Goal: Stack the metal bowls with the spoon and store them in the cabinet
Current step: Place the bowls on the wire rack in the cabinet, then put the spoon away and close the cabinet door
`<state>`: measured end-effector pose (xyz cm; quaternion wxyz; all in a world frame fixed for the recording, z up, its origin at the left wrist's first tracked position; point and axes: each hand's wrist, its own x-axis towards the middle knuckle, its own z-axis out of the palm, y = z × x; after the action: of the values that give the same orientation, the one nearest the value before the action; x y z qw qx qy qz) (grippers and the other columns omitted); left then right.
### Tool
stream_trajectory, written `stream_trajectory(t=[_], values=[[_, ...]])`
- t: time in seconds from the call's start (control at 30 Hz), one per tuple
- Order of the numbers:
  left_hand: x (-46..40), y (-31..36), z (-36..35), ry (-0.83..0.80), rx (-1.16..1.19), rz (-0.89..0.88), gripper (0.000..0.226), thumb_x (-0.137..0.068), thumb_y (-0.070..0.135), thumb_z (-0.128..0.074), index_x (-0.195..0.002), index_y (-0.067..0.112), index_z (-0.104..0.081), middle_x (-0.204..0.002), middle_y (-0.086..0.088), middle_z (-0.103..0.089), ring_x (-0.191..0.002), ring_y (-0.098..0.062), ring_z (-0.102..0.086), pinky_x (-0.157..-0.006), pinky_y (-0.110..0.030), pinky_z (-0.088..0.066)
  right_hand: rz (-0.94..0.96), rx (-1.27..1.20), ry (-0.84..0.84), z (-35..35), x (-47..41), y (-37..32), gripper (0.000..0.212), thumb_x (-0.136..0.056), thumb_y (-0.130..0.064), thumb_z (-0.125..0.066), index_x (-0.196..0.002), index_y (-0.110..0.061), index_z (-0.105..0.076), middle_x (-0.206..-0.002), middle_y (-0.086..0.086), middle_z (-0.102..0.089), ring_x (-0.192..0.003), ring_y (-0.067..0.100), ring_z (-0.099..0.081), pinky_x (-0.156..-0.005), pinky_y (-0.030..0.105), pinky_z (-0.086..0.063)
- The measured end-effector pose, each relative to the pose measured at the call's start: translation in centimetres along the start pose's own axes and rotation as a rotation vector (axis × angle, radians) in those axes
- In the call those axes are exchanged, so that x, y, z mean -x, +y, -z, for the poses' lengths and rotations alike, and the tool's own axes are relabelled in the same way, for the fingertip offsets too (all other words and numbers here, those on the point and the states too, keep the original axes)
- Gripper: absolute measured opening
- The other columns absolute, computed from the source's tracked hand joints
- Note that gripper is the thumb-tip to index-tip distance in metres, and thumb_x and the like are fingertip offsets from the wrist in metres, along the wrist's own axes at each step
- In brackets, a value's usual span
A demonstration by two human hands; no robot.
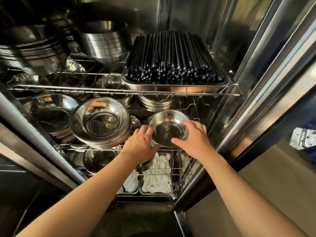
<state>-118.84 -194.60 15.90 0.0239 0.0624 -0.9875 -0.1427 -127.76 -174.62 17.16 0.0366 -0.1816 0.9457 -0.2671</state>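
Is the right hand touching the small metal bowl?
Touching. Head view: the right hand lays fingers over the right rim of the metal bowl, thumb against its near wall.

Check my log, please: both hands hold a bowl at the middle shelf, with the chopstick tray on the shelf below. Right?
No: the head view shows the chopstick tray on the shelf above, not below. The left hand and right hand do hold the bowl.

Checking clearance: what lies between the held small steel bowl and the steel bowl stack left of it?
Head view: the left hand gripping the small steel bowl, and a small metal vessel behind.
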Motion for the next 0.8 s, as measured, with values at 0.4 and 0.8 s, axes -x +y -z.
stream_trajectory(t=[0.4,0.8], values=[[-0.7,-1.6,-3.2,-0.117,-0.089,0.002,0.095,-0.086,0.082,-0.015,-0.161,0.025,-0.002,-0.169,-0.001,0.011,-0.155,-0.023,0.009,-0.123,-0.048,-0.012,-0.178,0.077,-0.243,-1.9,-0.7,0.6,0.147,-0.046,-0.089,-0.072,-0.163,-0.027,-0.006,-0.169,0.004,0.023,-0.157,0.031,-0.002,-0.118,0.056,-0.026],[1.9,-3.1,-2.7,-0.041,-0.024,0.019,0.09,-0.096,0.067,-0.03,-0.16,0.009,-0.004,-0.168,-0.018,-0.001,-0.155,-0.03,0.001,-0.123,-0.039,-0.003,-0.076,0.095,-0.293,-2.8,-0.4,-2.0,0.138,-0.056,-0.081,-0.076,-0.163,-0.027,-0.008,-0.17,0.007,0.019,-0.157,0.034,-0.005,-0.12,0.057,-0.024]])
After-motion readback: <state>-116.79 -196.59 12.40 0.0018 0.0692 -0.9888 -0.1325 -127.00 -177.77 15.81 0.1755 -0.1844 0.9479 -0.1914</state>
